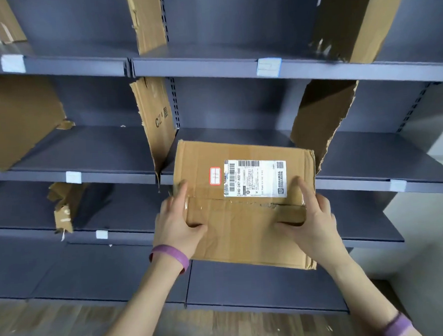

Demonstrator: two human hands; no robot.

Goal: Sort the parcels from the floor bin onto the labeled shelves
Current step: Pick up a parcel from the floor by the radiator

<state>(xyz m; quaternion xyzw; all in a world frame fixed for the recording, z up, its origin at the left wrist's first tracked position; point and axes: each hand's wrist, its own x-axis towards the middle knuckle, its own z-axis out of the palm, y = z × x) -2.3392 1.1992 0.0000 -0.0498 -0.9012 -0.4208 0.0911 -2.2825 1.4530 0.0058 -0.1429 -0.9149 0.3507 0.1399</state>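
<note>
Left hand (177, 226) and right hand (313, 219) clamped the parcel's (244, 231) two ends, fingers (181, 193) wrapped round, thumbs on top. Its long axis ran side to side. Its far edge overlapped the shelf's (363, 155) front edge, between two cardboard dividers (159, 125).

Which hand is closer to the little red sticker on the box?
Left. The left hand grips the box edge just down-left of the red sticker; the right hand grips the opposite edge, past the white label.
</note>
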